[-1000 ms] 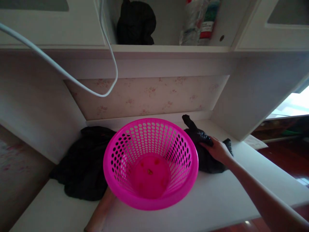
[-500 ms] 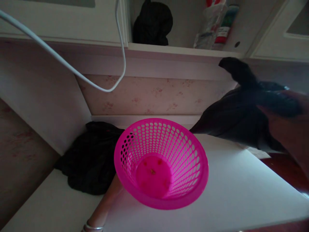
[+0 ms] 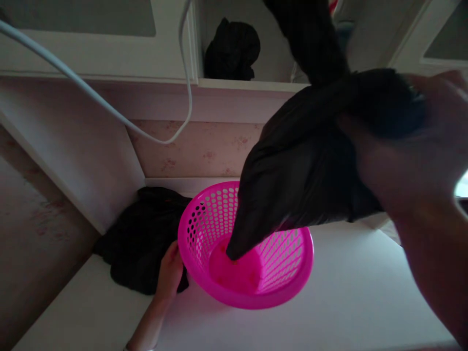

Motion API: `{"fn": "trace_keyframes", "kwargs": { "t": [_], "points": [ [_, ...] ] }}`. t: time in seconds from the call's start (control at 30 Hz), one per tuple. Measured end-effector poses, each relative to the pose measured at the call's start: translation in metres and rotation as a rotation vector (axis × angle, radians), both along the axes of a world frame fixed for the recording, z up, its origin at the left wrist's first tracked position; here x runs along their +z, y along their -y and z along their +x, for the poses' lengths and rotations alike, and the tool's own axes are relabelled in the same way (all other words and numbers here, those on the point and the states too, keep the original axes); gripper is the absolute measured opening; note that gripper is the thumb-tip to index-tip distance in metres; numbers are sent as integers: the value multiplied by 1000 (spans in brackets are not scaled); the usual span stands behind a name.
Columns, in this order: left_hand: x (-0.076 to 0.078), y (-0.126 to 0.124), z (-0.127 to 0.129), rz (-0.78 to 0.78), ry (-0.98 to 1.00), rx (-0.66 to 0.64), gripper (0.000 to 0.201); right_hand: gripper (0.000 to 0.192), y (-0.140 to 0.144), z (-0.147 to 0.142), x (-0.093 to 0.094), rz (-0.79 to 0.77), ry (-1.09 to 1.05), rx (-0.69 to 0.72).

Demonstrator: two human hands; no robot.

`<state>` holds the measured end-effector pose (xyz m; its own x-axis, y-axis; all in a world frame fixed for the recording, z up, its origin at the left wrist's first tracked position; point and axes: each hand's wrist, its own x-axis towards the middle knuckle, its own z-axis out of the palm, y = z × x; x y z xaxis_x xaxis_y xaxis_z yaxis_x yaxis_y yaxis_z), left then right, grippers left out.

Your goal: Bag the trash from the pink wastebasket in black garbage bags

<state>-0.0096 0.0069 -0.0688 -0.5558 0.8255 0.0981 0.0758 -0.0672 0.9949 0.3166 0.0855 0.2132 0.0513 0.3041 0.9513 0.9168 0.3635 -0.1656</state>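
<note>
Gripping black bag (image 3: 310, 165), right hand (image 3: 413, 156) closed; tip slants down-left (into basket (image 3: 292, 282)).

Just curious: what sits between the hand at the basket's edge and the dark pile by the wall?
Nothing: in the head view the left hand at the pink basket lies directly against the dark pile.

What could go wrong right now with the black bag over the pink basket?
The bag hangs from the right hand with only its tip inside the basket; most of it hangs past the rim, so it may flop onto the desk. The basket looks tilted, with only the left hand at its side, so the bag's weight might tip it.
</note>
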Motion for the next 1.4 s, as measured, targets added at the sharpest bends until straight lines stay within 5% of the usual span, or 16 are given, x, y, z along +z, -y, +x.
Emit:
{"fn": "trace_keyframes", "kwargs": {
  "t": [0.13, 0.2, 0.33, 0.43, 0.57, 0.8, 0.97, 1.1, 1.27, 1.4],
  "points": [
    [21, 10, -7, 179, 126, 50, 43, 26, 7, -34, -14, 152, 127, 262],
    [42, 18, -11, 287, 114, 65, 37, 27, 6, -45, -25, 138, 154, 386],
    [98, 28, -10, 422, -325, -31, 10, 39, 3, -61, -44, 48, 258, 501],
    [135, 23, -1, 454, -652, -172, 11, 41, 6, -71, -54, -84, 316, 529],
    [163, 0, 11, 408, -850, -201, 19, 41, 12, -85, -64, -344, 406, 565],
    [167, -30, 17, 110, -944, -493, 34, 34, 12, -100, -88, -766, 488, 621],
    [166, -30, 16, -41, -1010, -623, 41, 27, 6, -103, -100, -916, 533, 673],
    [172, -34, 19, -149, -1161, -715, 32, 28, 0, -100, -94, -1001, 594, 745],
    [175, -40, 23, -122, -1194, -621, 40, 67, -13, -80, -81, -1192, 536, 962],
    [175, -40, 30, -158, -1205, -700, 27, 55, -19, -63, -79, -1295, 309, 1018]
  ]
}}
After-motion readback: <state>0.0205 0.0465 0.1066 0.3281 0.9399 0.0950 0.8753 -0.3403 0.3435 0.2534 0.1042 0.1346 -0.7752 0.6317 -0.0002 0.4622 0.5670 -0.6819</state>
